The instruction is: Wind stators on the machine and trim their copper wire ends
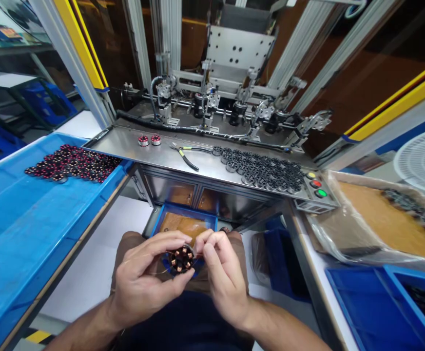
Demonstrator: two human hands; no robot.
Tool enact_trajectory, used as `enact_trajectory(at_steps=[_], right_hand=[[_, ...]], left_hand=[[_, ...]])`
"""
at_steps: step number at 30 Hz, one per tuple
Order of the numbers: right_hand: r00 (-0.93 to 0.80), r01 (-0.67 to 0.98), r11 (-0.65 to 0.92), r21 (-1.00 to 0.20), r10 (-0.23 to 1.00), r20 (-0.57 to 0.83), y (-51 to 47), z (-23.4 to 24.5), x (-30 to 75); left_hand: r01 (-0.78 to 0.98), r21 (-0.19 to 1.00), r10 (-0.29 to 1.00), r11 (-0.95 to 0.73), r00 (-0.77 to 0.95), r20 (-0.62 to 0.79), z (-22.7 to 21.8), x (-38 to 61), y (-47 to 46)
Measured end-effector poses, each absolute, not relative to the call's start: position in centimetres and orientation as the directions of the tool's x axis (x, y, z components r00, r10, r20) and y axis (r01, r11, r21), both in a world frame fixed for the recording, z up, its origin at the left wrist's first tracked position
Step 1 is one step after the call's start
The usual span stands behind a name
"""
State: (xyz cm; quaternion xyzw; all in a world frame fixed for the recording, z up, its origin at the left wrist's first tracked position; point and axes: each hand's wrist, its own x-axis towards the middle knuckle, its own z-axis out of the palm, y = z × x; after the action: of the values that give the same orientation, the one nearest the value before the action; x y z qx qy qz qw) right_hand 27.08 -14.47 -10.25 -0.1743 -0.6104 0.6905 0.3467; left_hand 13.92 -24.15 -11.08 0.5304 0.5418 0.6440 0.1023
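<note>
My left hand (143,280) is closed around a small round stator with copper windings (181,259), held over my lap. My right hand (222,270) pinches at the stator's upper right edge with thumb and forefinger, apparently on a thin wire that is too fine to make out. Both hands sit low in the centre of the view, below the steel shelf (154,156) of the winding machine (234,73).
A heap of wound stators (73,163) lies in the blue tray (22,219) at left. Bare black stators (260,168), pliers (186,155) and two wound pieces (149,140) rest on the shelf. Coloured buttons (315,184) sit at right, beside a lined box (380,219) and blue bins (380,307).
</note>
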Motion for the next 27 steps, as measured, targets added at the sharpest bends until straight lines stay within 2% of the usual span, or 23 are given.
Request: enact_trajectory(at_steps=[5, 7, 12, 16, 20, 24, 27], right_hand=[[-0.691, -0.291, 0.141, -0.946, 0.653, 0.31, -14.1, -9.7, 27.1], [-0.691, -0.273, 0.149, -0.95, 0.657, 0.302, -14.0, -9.2, 26.9], [-0.671, -0.285, -0.052, -0.957, 0.724, 0.161, -14.0, -9.4, 26.2], [-0.728, -0.356, -0.124, -0.926, 0.658, 0.191, -13.9, -10.2, 26.6], [-0.748, -0.333, -0.019, -0.943, 0.614, 0.252, -13.8, -10.0, 27.0], [-0.674, -0.308, 0.132, -0.942, 0.668, 0.314, -13.9, -9.3, 27.2], [-0.665, -0.275, 0.14, -0.951, 0.687, 0.293, -13.8, -9.0, 27.3]], left_hand=[[0.544, 0.755, 0.711, -0.367, -0.36, 0.604, -10.8, 13.7, -24.1], [0.547, 0.747, 0.709, -0.378, -0.348, 0.613, -10.8, 13.7, -24.0], [0.405, 0.818, 0.728, -0.409, -0.395, 0.56, -10.6, 13.9, -23.9], [0.266, 0.887, 0.741, -0.378, -0.487, 0.462, -10.1, 13.7, -23.8], [0.201, 0.912, 0.77, -0.357, -0.49, 0.409, -9.8, 13.5, -23.7], [0.213, 0.908, 0.773, -0.362, -0.475, 0.42, -10.0, 13.6, -23.6], [0.256, 0.896, 0.766, -0.364, -0.465, 0.444, -10.0, 13.6, -23.6]])
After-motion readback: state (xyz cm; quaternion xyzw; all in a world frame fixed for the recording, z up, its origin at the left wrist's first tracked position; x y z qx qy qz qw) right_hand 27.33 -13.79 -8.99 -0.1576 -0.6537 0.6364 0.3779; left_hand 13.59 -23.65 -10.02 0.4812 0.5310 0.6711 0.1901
